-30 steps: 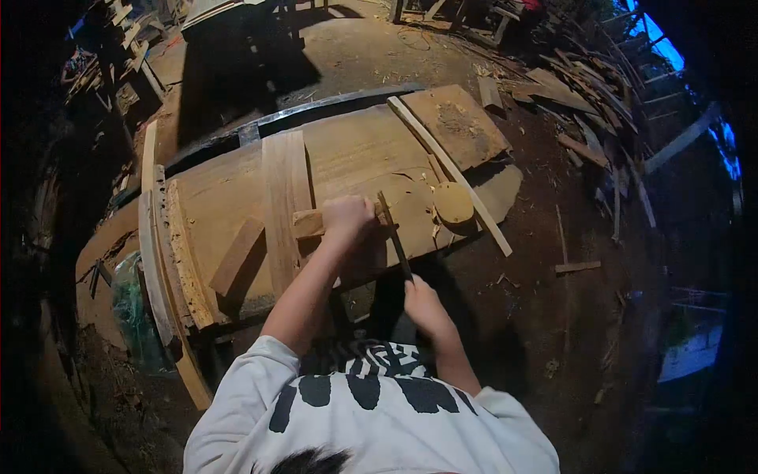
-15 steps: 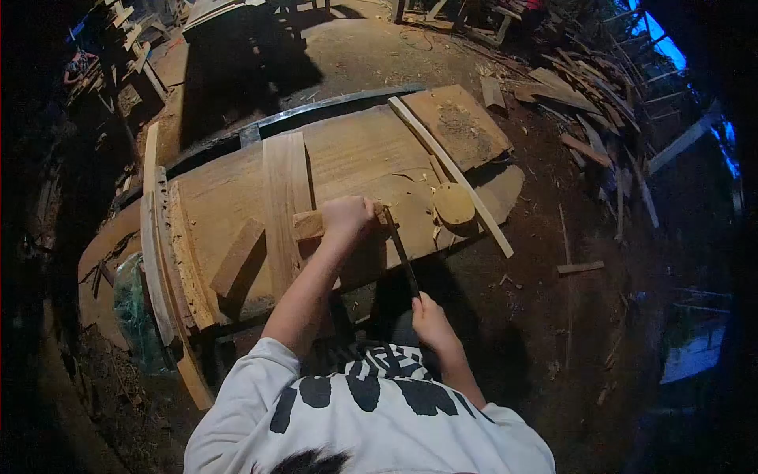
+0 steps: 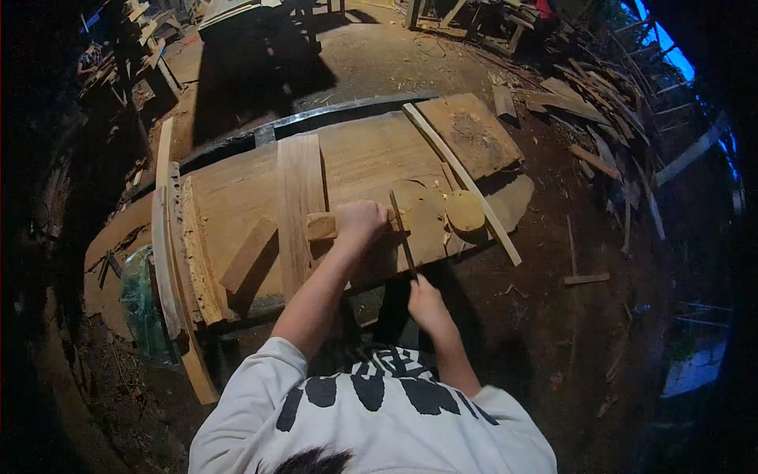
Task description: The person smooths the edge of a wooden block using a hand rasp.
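Observation:
My left hand (image 3: 362,223) is closed round a short wooden block (image 3: 321,227) that lies on the workbench (image 3: 367,146). In my right hand (image 3: 429,302) is the near end of a long, thin dark tool (image 3: 403,235); whether it is a blade or a file I cannot tell. The tool crosses the block's right end, its far tip pointing away from me. A round wooden piece (image 3: 465,211) with a narrow handle lies right of the block. Left of my left hand are a wide plank (image 3: 298,197) and a loose block (image 3: 249,254).
Long strips (image 3: 166,237) lie along the bench's left end, beside a green plastic bag (image 3: 142,304). A thin strip (image 3: 466,186) and a square board (image 3: 466,134) are at its right. Scrap wood (image 3: 588,110) is piled at the back right.
The tool has slid forward across the block, with my right hand moving closer to the bench. My left hand stays on the block. The whole view has shifted slightly.

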`<action>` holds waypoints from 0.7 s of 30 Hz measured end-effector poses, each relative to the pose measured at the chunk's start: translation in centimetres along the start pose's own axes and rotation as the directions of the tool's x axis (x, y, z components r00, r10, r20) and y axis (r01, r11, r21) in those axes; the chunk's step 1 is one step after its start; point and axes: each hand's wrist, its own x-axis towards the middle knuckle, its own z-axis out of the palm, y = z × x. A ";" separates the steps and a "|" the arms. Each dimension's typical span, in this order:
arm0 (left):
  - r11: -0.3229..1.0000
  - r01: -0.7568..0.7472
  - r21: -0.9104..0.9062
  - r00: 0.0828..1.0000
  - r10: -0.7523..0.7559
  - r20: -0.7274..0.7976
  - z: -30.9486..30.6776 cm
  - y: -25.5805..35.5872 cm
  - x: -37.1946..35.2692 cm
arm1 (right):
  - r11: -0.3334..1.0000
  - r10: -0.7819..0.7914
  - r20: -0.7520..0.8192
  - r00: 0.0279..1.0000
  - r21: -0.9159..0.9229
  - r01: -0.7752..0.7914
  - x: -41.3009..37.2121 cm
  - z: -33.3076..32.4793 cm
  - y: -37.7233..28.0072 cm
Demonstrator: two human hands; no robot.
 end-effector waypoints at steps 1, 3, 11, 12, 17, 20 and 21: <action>1.000 0.000 0.005 1.000 0.000 -0.007 0.0 0.0 0.1 | 0.999 0.039 0.043 0.998 -0.004 -0.039 -1.4 -0.3 0.9; 1.000 0.000 -0.017 1.000 0.000 0.005 0.0 -0.1 0.2 | 0.997 0.077 0.083 0.994 -0.003 -0.077 -2.6 -1.0 0.8; 1.000 -0.019 -0.020 0.999 0.020 0.040 -1.0 0.3 -0.3 | 1.000 0.011 0.053 0.999 -0.018 -0.011 2.9 -0.4 -2.1; 1.000 -0.031 -0.001 0.999 0.031 0.042 -1.0 0.3 -0.3 | 0.997 -0.072 0.005 0.997 0.000 0.072 4.3 0.2 -2.0; 0.999 -0.015 -0.038 1.000 0.015 0.011 0.2 -0.1 0.1 | 0.998 -0.056 0.014 0.998 -0.021 0.056 4.1 -0.2 -2.6; 0.999 0.004 -0.050 1.000 -0.003 0.024 0.7 -0.1 0.3 | 1.000 0.022 0.033 0.999 0.007 -0.023 0.4 -0.4 -0.6; 0.999 0.007 -0.047 1.000 -0.006 0.020 0.8 -0.2 0.4 | 0.999 0.027 0.019 0.999 0.024 -0.028 -0.8 -0.3 0.1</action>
